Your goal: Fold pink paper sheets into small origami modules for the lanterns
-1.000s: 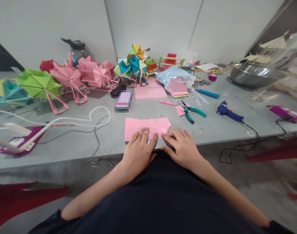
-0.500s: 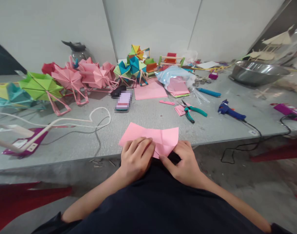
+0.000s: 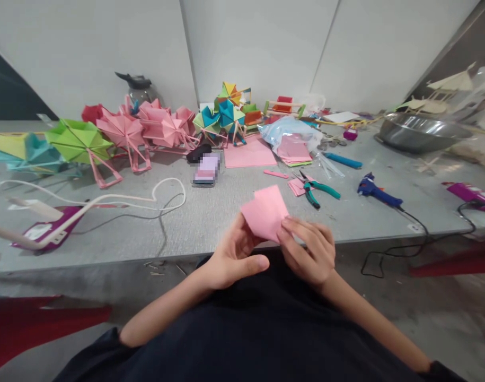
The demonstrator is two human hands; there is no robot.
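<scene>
A folded sheet of pink paper (image 3: 268, 212) is held up over the table's front edge. My right hand (image 3: 310, 248) pinches its lower right corner between thumb and fingers. My left hand (image 3: 236, 257) is at the paper's lower left, palm turned up and thumb stretched away. Its fingertips go behind the sheet, so whether they touch it is hidden. Beyond the paper, teal-handled pliers (image 3: 322, 189) lie partly over small pink paper pieces (image 3: 296, 187), with a pink strip (image 3: 276, 174) beside them.
Paper wheel models (image 3: 121, 132) line the back left. A phone (image 3: 207, 170), pink sheets (image 3: 250, 154) and a plastic bag (image 3: 288, 131) lie mid-table. A blue glue gun (image 3: 379, 192) and metal bowl (image 3: 423, 132) are at right. A purple power strip (image 3: 55, 231) with white cable sits left.
The paper has gone from spread wide to a smaller folded shape, lifted and tilted up. My left hand has turned palm up with its thumb off the sheet; my right hand now grips the corner.
</scene>
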